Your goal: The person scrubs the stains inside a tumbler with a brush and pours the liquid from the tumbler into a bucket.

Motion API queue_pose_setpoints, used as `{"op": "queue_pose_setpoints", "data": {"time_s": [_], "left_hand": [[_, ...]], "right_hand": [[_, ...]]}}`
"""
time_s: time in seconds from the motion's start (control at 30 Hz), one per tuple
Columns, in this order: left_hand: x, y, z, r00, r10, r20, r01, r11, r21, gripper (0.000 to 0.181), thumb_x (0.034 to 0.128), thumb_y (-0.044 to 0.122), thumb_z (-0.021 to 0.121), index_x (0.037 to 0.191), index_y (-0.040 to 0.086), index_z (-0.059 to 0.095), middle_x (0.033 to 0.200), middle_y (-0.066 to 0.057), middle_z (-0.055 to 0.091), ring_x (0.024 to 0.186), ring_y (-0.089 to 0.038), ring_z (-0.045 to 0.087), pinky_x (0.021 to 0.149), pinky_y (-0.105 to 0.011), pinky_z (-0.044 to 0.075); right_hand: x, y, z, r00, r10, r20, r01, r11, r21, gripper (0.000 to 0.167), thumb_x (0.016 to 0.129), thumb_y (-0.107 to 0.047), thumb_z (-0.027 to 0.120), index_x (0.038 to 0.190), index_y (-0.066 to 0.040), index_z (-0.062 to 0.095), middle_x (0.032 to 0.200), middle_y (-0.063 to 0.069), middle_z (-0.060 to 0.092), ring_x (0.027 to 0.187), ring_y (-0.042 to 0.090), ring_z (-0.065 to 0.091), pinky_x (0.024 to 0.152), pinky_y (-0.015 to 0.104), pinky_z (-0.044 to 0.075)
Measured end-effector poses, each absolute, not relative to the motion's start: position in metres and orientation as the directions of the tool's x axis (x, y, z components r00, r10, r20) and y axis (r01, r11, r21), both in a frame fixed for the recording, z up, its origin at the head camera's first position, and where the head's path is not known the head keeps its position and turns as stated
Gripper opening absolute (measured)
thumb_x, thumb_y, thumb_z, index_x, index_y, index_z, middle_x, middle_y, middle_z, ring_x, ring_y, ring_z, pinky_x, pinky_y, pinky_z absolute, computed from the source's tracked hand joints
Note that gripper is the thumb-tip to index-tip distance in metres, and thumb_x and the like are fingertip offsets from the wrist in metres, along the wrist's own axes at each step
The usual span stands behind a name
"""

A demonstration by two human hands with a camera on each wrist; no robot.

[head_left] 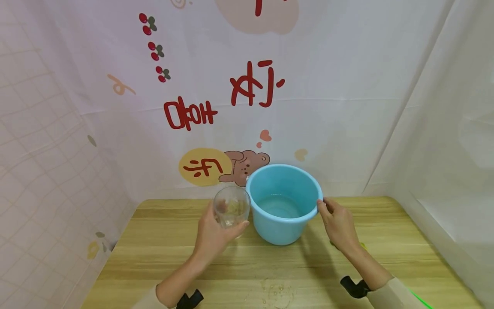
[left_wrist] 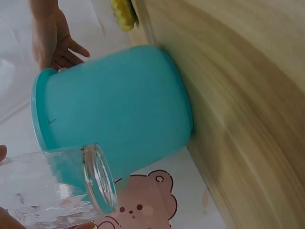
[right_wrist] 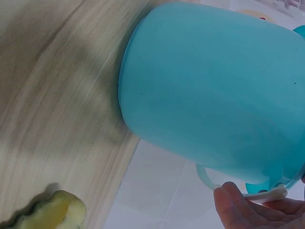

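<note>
My left hand holds a clear glass above the table, just left of a light-blue bucket. In the left wrist view the glass shows its thick base; how much liquid it contains I cannot tell. The bucket stands upright with shallow water at its bottom. At the bucket's right rim, my right hand pinches the edge with thumb and fingers. The right wrist view shows that hand's fingers by the white grip of the bucket's handle.
A yellow-green, wavy-edged object lies on the wooden table, mostly hidden behind my right wrist in the head view. Water drops dot the table's near part. A white printed curtain hangs close behind the bucket.
</note>
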State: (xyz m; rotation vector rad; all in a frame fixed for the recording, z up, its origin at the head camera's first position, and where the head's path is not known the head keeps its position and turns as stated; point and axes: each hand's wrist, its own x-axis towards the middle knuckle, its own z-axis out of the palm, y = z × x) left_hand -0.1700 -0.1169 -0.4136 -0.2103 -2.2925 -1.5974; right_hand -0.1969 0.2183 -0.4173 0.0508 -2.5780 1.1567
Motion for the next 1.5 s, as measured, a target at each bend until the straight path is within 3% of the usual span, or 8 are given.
{"op": "queue_pose_setpoints", "data": {"time_s": [0.23,0.43,0.5,0.67,0.9,1.13,1.4,1.5], "left_hand": [[-0.158,-0.108,-0.42,-0.919,-0.053,0.39,0.345,0.369,0.863,0.085,0.068,0.029,0.101,0.139,0.012,0.058,0.124,-0.004,0.068,0.117,-0.024,0.063,0.095,-0.047,0.056],[-0.151,-0.102,-0.426,-0.922,-0.012,0.387,0.36,0.344,0.868,0.083,0.0676,0.031,0.102,0.137,0.018,0.059,0.121,0.0,0.066,0.115,-0.019,0.062,0.096,-0.047,0.054],[-0.148,-0.1,-0.428,-0.926,0.003,0.379,0.357,0.342,0.869,0.081,0.0682,0.032,0.101,0.136,0.019,0.059,0.12,-0.001,0.066,0.114,-0.02,0.062,0.095,-0.046,0.054],[-0.144,-0.094,-0.435,-0.936,0.032,0.349,0.339,0.342,0.876,0.076,0.069,0.036,0.1,0.13,0.014,0.06,0.119,-0.005,0.066,0.113,-0.023,0.062,0.093,-0.047,0.055],[-0.137,-0.086,-0.441,-0.947,0.083,0.309,0.32,0.297,0.9,0.071,0.0674,0.029,0.101,0.123,0.01,0.061,0.114,-0.006,0.064,0.109,-0.021,0.061,0.092,-0.044,0.055],[-0.132,-0.081,-0.448,-0.94,0.159,0.303,0.339,0.304,0.89,0.071,0.0679,0.029,0.101,0.121,0.007,0.059,0.114,-0.008,0.065,0.108,-0.026,0.062,0.088,-0.036,0.055],[-0.125,-0.077,-0.457,-0.926,0.252,0.28,0.346,0.277,0.897,0.086,0.0703,0.031,0.099,0.14,0.009,0.055,0.122,-0.003,0.064,0.113,-0.022,0.062,0.094,-0.037,0.055],[-0.123,-0.075,-0.46,-0.925,0.272,0.265,0.339,0.281,0.898,0.083,0.071,0.034,0.099,0.138,0.011,0.055,0.122,-0.003,0.064,0.113,-0.021,0.061,0.096,-0.037,0.053]], "right_hand": [[-0.197,0.219,-0.417,-0.948,0.098,0.304,-0.16,0.678,-0.718,0.049,0.113,-0.036,0.046,0.135,0.003,0.066,0.11,0.02,0.075,0.074,0.022,0.055,0.072,0.034,0.049],[-0.197,0.219,-0.417,-0.949,0.098,0.299,-0.161,0.668,-0.727,0.049,0.112,-0.036,0.047,0.135,0.003,0.066,0.099,0.016,0.074,0.065,0.021,0.05,0.065,0.031,0.046],[-0.198,0.218,-0.417,-0.949,0.096,0.301,-0.162,0.67,-0.725,0.049,0.112,-0.036,0.047,0.135,0.003,0.066,0.102,0.017,0.075,0.067,0.021,0.052,0.067,0.031,0.047],[-0.198,0.219,-0.418,-0.947,0.093,0.308,-0.167,0.675,-0.718,0.05,0.112,-0.036,0.047,0.136,0.003,0.066,0.106,0.018,0.075,0.071,0.021,0.054,0.069,0.032,0.048],[-0.198,0.219,-0.419,-0.949,0.096,0.3,-0.163,0.665,-0.729,0.05,0.112,-0.037,0.047,0.135,0.004,0.066,0.084,0.011,0.068,0.06,0.019,0.047,0.057,0.029,0.043],[-0.197,0.219,-0.42,-0.949,0.098,0.301,-0.162,0.665,-0.729,0.05,0.112,-0.036,0.047,0.135,0.005,0.065,0.09,0.014,0.071,0.061,0.019,0.047,0.059,0.029,0.044],[-0.197,0.219,-0.42,-0.945,0.095,0.312,-0.173,0.664,-0.727,0.048,0.112,-0.035,0.048,0.132,0.004,0.067,0.074,0.006,0.061,0.058,0.017,0.044,0.054,0.029,0.04],[-0.198,0.22,-0.42,-0.945,0.096,0.311,-0.172,0.663,-0.728,0.048,0.112,-0.035,0.048,0.132,0.004,0.067,0.075,0.006,0.062,0.058,0.017,0.044,0.054,0.029,0.041]]}}
